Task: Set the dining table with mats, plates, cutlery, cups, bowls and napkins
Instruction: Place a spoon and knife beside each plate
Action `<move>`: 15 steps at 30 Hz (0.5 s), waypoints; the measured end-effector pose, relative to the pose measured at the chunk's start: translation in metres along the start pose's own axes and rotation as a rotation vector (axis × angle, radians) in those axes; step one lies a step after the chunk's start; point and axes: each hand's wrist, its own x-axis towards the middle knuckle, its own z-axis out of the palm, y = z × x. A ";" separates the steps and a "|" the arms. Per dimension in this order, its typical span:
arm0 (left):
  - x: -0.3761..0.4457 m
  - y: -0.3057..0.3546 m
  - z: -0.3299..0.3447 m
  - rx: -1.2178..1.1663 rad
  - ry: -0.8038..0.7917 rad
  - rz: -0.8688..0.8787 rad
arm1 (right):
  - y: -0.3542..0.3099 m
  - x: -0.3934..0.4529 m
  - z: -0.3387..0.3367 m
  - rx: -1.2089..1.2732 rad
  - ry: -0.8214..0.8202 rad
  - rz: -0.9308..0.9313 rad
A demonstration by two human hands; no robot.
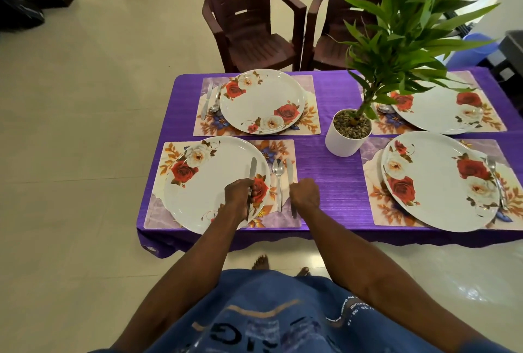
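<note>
Knife (252,170) in the left hand (240,193) is the thing to watch: the grip is curled tight round its handle, and its long shiny blade points away from the person, toward the far edge of the surface. It hangs over the right side of the near-left plate (215,183), a round, smooth white plate with red and white roses painted on it. That plate sits on a flat flowery mat (169,154) at the near-left corner of the surface, which is covered with a purple cloth (325,160). Just right of the plate a spoon (278,180) lies on the mat, long way pointing the same as the knife. Beside the spoon lies a second knife (289,171), and the right hand (304,193) is curled round its handle end, so both hands are holding something. The free spot on the mat lies to the right of the left hand, so I think the knife has to move that way. A white pot (343,142) with pebbles and a green plant stands in the middle.
</note>
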 end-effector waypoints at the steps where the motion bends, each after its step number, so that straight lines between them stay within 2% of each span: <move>1: 0.001 -0.001 0.000 0.006 -0.003 0.001 | 0.000 0.000 0.000 -0.001 -0.007 -0.004; 15: 0.002 0.003 -0.004 0.044 -0.022 0.008 | 0.000 -0.001 0.002 -0.053 0.003 -0.018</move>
